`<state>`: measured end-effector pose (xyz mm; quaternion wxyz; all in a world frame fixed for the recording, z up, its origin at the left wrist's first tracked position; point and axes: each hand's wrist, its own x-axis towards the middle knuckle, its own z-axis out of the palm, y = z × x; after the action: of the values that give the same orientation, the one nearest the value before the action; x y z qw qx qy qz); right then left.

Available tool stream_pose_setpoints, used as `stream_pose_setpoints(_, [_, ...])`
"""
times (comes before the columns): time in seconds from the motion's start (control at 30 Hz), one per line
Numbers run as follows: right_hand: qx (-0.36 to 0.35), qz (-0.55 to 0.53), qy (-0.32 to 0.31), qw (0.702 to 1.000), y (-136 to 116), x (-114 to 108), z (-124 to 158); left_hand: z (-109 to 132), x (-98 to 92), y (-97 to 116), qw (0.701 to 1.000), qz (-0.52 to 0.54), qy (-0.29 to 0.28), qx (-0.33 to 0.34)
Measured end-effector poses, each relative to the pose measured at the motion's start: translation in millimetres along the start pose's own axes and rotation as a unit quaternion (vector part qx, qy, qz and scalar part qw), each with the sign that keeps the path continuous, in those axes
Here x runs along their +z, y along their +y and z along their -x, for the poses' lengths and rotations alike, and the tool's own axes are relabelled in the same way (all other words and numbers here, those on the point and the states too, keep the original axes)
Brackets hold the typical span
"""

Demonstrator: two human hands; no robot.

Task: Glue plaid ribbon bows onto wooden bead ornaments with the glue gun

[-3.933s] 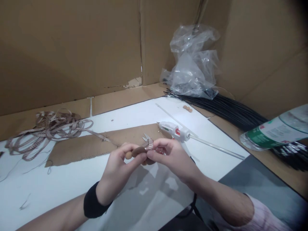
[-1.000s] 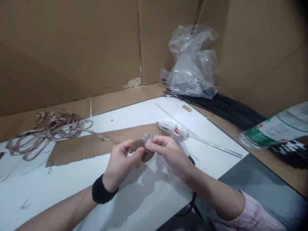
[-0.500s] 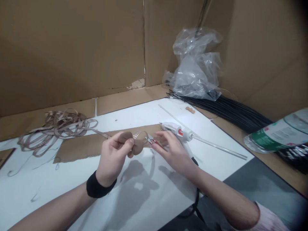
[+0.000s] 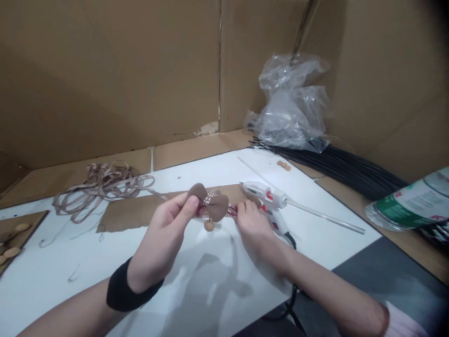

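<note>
My left hand [image 4: 171, 229], a black band round its wrist, pinches a brown bow [image 4: 216, 207] between thumb and fingers. Checked ribbon [image 4: 210, 196] wraps the bow's middle, and a small round wooden bead [image 4: 209, 225] hangs below it. From the bow, the ribbon seems to run back left to a loose heap of checked ribbon [image 4: 101, 185]. Fingers curled, my right hand [image 4: 254, 227] grips small red-handled scissors [image 4: 232, 210] just right of the bow; their blades are mostly hidden. Right behind that hand lies a white glue gun [image 4: 263, 193] with a clear glue stick in its back.
Beneath the hands is a brown cardboard strip [image 4: 129, 213] on the white board [image 4: 147, 281]. Wooden beads [image 4: 284, 165] sit at the back right. Black rods [image 4: 336, 166], a plastic bag [image 4: 291, 107] and a labelled bottle [image 4: 410, 199] line the right side. Cardboard walls [image 4: 115, 70] stand behind.
The bow has turned, so both loops and the hanging bead now show. My right hand has closed further round the scissors, whose blades showed before. The view has shifted slightly left.
</note>
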<state>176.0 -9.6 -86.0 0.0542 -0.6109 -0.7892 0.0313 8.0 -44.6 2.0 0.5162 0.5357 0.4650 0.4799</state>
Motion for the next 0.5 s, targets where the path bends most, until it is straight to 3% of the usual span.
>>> stream_pose_setpoints(0.13, [-0.005, -0.053, -0.003, 0.999, 7.2, -14.1, 11.8, 2.7, 0.9, 3.8, 1.000, 0.010, -0.006, -0.012])
stream_pose_setpoints(0.23, [-0.015, -0.203, -0.028, 0.979, 17.2, -31.9, 25.7, 3.0, 1.3, 3.2, 1.000, 0.006, 0.013, -0.020])
stream_pose_setpoints(0.3, [-0.016, -0.354, -0.080, 0.932, 23.4, -45.1, 34.8, 2.9, 1.7, 2.1, 0.999, -0.003, 0.027, -0.021])
stream_pose_setpoints(0.43, [0.001, -0.573, -0.246, 0.782, 30.3, -66.5, 45.3, 2.3, 3.0, -0.2, 0.998, -0.040, 0.047, 0.003])
stream_pose_setpoints(0.5, [0.017, -0.634, -0.281, 0.720, 31.8, -72.6, 45.5, 2.0, 3.2, -2.0, 0.996, -0.060, 0.058, 0.036])
